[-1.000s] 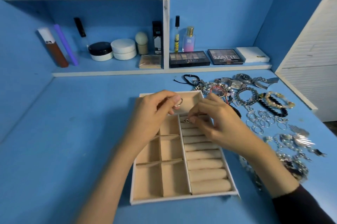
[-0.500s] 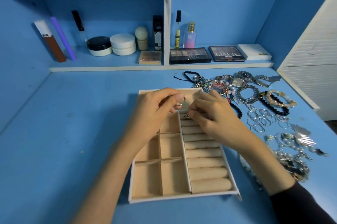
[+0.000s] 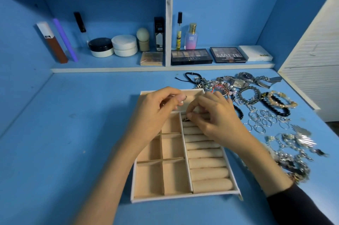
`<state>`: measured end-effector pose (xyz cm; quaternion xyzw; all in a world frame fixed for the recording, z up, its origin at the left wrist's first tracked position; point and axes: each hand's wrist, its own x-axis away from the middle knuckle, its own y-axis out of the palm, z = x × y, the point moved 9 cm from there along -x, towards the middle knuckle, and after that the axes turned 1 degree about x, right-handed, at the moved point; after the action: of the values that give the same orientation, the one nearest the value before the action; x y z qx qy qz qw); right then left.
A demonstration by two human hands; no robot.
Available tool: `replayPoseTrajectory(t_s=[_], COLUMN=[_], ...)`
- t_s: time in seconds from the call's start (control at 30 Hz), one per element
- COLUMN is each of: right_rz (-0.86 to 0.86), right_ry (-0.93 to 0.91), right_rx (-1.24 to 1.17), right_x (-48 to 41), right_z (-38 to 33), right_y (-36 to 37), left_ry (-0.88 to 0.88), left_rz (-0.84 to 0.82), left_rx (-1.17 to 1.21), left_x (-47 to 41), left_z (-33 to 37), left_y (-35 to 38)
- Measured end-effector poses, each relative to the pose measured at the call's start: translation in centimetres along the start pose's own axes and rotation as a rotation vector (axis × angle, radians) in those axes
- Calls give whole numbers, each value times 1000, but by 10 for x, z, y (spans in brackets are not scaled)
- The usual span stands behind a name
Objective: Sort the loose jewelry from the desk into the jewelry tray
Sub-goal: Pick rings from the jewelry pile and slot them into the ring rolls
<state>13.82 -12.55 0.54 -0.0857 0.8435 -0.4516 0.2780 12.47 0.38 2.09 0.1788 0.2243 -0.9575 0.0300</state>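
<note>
A beige jewelry tray with square compartments on its left and padded ring rolls on its right lies on the blue desk. My left hand hovers over the tray's far end, pinching a silver ring between thumb and finger. My right hand presses a small dark-topped ring into the topmost ring rolls. Loose jewelry lies to the right: silver hoops, a black bead bracelet, watches and chains.
A low shelf at the back holds cosmetics: jars, palettes, a perfume bottle and tubes. A white louvred panel stands at the right. Bare blue desk spreads left of the tray.
My right hand has slid slightly toward the far end of the ring rolls with its small ring. My left hand keeps holding the silver ring in about the same place.
</note>
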Motion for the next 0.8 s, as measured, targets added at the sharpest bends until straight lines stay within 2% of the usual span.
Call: replayPoseTrajectory(t_s=[0.17, 0.3, 0.67, 0.8], right_rz=[206, 295, 297, 299], right_ry=[151, 326, 414, 423], right_rx=[-372, -706, -800, -806], right_x=[2, 8, 12, 12], right_z=[25, 46, 60, 62], right_y=[-33, -40, -39, -36], left_ry=[-20, -53, 22, 53], left_rz=[-30, -185, -436, -465], left_rx=[54, -139, -523, -564], left_x=[-2, -4, -12, -11], left_z=[8, 11, 30, 28], left_y=[6, 28, 58, 64])
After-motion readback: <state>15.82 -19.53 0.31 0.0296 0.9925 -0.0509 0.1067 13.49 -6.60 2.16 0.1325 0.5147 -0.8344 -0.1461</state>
